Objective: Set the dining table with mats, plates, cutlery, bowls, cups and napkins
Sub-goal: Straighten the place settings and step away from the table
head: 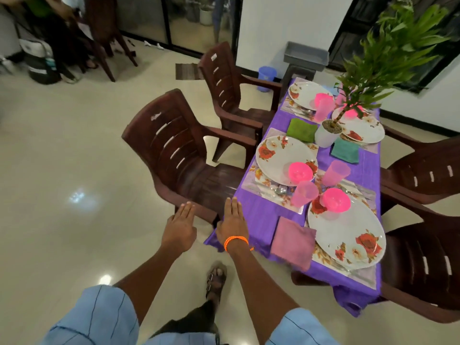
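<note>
Both hands, left [180, 229] & right [231, 226], held flat, nothing gripped; purple cloth [258, 215] overhang could be snagged, cups [305, 194] toppled.

Both arms reach straight out toward twelve o'clock, left hand [179, 230] and right hand [232, 226] flat, palms down, fingers straight together, empty.

Both hands reach out flat, fingers straight and holding nothing: the left hand [179, 229] in front of a brown plastic chair [174, 155], the right hand [232, 226], orange band [236, 241] at the wrist, at the corner of the purple tablecloth [258, 215]. Beyond the right fingertips stand floral plates [348, 235], pink bowls [336, 199], pink cups [305, 194], folded napkins [293, 242] and a potted plant [328, 134].
</note>
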